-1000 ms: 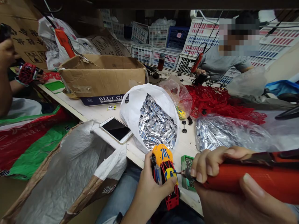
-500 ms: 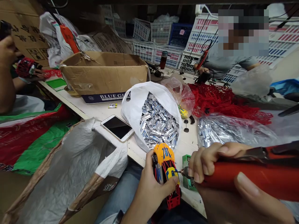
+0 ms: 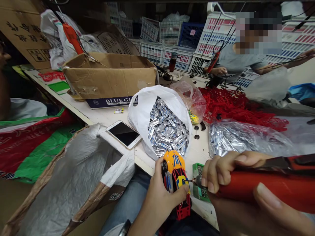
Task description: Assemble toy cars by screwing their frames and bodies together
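Note:
My left hand (image 3: 163, 190) is closed around a toy car (image 3: 174, 160) with an orange body, a yellow roof part, a red frame and black wheels. In my right hand (image 3: 221, 170) lies a red electric screwdriver (image 3: 248, 185), gripped near its nose. Its thin bit points left and reaches the yellow part of the car; whether a screw sits at the tip is too small to tell. Behind the screwdriver's nose stands a green box (image 3: 198, 168) of small screws, partly hidden. Just beyond the car is a white plastic bag (image 3: 139, 118) full of silvery parts (image 3: 167, 127).
A smartphone (image 3: 124, 134) lies at the table edge, beside an open lined sack (image 3: 73, 177). Further back are a cardboard box (image 3: 110, 80), a red pile of plastic frames (image 3: 236, 106) and a clear bag of silver parts (image 3: 236, 137). A co-worker (image 3: 228, 62) sits opposite.
My hands, the car and the screwdriver stay nearly in place, shifting slightly right. At the left, another person's hands and a red toy have left the view. The co-worker opposite now stretches an arm right.

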Action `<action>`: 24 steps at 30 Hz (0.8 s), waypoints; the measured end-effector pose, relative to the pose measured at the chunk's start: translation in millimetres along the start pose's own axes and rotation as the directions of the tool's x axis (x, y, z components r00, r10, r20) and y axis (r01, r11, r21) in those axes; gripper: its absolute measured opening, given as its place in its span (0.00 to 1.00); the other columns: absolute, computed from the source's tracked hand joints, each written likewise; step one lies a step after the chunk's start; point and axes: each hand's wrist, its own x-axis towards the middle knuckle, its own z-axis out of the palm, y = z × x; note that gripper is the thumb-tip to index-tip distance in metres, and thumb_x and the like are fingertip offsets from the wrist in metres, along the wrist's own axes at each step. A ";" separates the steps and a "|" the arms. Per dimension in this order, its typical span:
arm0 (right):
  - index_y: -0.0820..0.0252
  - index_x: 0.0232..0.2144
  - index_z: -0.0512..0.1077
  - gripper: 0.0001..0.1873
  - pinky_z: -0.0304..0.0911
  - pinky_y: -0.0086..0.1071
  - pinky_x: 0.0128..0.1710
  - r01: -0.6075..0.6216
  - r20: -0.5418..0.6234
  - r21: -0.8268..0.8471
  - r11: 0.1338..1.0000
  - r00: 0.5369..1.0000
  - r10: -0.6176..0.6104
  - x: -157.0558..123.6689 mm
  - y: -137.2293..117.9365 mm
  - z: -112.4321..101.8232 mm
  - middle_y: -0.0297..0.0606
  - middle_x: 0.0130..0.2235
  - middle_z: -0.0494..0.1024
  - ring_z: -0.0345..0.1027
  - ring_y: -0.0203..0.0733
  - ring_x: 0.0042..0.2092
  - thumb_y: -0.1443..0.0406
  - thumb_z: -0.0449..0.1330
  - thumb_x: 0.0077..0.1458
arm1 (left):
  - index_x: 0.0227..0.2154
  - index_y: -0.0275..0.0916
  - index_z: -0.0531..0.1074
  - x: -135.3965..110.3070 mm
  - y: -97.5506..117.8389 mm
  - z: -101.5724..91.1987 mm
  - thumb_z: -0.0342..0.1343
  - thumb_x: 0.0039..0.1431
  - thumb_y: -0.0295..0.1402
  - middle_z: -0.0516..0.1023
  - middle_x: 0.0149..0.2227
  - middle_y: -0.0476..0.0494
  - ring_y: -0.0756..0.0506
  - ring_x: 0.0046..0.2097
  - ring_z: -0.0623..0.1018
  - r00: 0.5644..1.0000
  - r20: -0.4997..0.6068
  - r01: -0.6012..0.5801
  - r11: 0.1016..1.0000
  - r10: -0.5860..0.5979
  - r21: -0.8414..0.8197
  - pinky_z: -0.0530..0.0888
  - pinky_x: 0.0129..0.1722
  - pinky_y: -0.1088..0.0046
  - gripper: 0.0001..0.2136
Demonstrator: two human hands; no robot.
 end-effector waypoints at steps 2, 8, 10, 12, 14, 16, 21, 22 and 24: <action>0.54 0.36 0.75 0.09 0.61 0.31 0.19 0.008 0.012 0.009 1.000 1.000 -0.008 2.1 1.7 2.0 0.33 0.23 0.68 0.63 0.39 0.20 0.59 0.67 0.53 | 0.58 0.44 0.55 0.5 -1.2 0.5 0.67 0.50 0.33 0.77 0.47 0.45 0.43 0.43 0.79 1.000 -0.010 -0.011 1.000 0.011 0.010 0.77 0.45 0.67 0.36; 0.56 0.34 0.73 0.08 0.57 0.28 0.16 0.015 0.080 0.034 0.999 0.997 -0.018 7.7 11.6 12.8 0.30 0.22 0.67 0.59 0.35 0.17 0.59 0.65 0.53 | 0.57 0.43 0.56 1.8 -0.9 1.1 0.66 0.50 0.32 0.77 0.49 0.42 0.41 0.47 0.79 0.999 -0.020 -0.040 0.999 0.041 0.030 0.77 0.47 0.65 0.34; 0.57 0.34 0.74 0.08 0.56 0.27 0.16 0.029 0.099 0.024 0.999 0.995 -0.031 8.4 14.0 16.9 0.30 0.22 0.66 0.58 0.34 0.17 0.60 0.66 0.54 | 0.57 0.43 0.55 2.9 -1.0 0.7 0.65 0.51 0.32 0.78 0.48 0.42 0.41 0.47 0.80 0.999 0.008 -0.045 0.999 0.045 0.023 0.77 0.46 0.66 0.33; 0.57 0.34 0.75 0.08 0.55 0.27 0.16 0.053 0.104 0.021 0.998 0.993 -0.055 7.9 15.2 19.2 0.29 0.22 0.66 0.58 0.33 0.17 0.60 0.66 0.54 | 0.57 0.43 0.55 3.9 -0.6 0.5 0.65 0.51 0.32 0.78 0.47 0.43 0.41 0.47 0.80 0.998 0.015 -0.056 0.998 0.056 0.030 0.77 0.45 0.67 0.33; 0.57 0.35 0.75 0.08 0.56 0.27 0.15 0.072 0.071 0.027 0.997 0.995 -0.074 6.4 14.9 18.1 0.30 0.22 0.66 0.58 0.34 0.18 0.60 0.65 0.53 | 0.56 0.43 0.54 3.9 1.2 0.7 0.65 0.51 0.33 0.79 0.45 0.44 0.42 0.45 0.80 0.999 0.001 -0.051 0.998 0.051 0.042 0.77 0.45 0.67 0.33; 0.56 0.36 0.74 0.09 0.57 0.29 0.16 0.074 0.030 0.042 0.996 0.997 -0.076 4.6 12.6 12.5 0.30 0.22 0.67 0.59 0.36 0.18 0.59 0.65 0.53 | 0.56 0.43 0.54 2.4 5.0 1.4 0.66 0.50 0.34 0.79 0.44 0.46 0.43 0.43 0.80 0.999 -0.015 -0.029 0.998 0.030 0.048 0.76 0.45 0.67 0.34; 0.57 0.36 0.76 0.10 0.61 0.30 0.17 0.116 -0.114 0.023 0.993 0.987 -0.112 3.6 0.5 -22.4 0.32 0.21 0.69 0.61 0.37 0.18 0.61 0.65 0.49 | 0.57 0.43 0.56 -3.9 16.8 2.6 0.66 0.49 0.34 0.80 0.44 0.46 0.44 0.41 0.80 0.999 -0.037 0.031 0.998 -0.030 0.046 0.76 0.44 0.67 0.34; 0.57 0.35 0.76 0.10 0.61 0.30 0.17 0.141 -0.139 -0.005 0.990 0.980 -0.140 4.4 -1.4 -31.7 0.32 0.21 0.70 0.61 0.37 0.18 0.62 0.65 0.48 | 0.57 0.43 0.57 -4.6 18.3 2.6 0.65 0.49 0.35 0.79 0.44 0.46 0.44 0.42 0.81 0.999 -0.036 0.036 0.999 -0.035 0.039 0.76 0.45 0.67 0.33; 0.57 0.35 0.76 0.10 0.61 0.30 0.16 0.180 -0.174 -0.071 0.981 0.966 -0.190 6.8 -2.9 -49.7 0.32 0.21 0.70 0.60 0.38 0.17 0.64 0.64 0.46 | 0.57 0.43 0.58 -5.4 19.7 2.5 0.65 0.49 0.35 0.79 0.46 0.45 0.43 0.44 0.81 0.999 -0.030 0.037 0.999 -0.037 0.017 0.76 0.46 0.67 0.33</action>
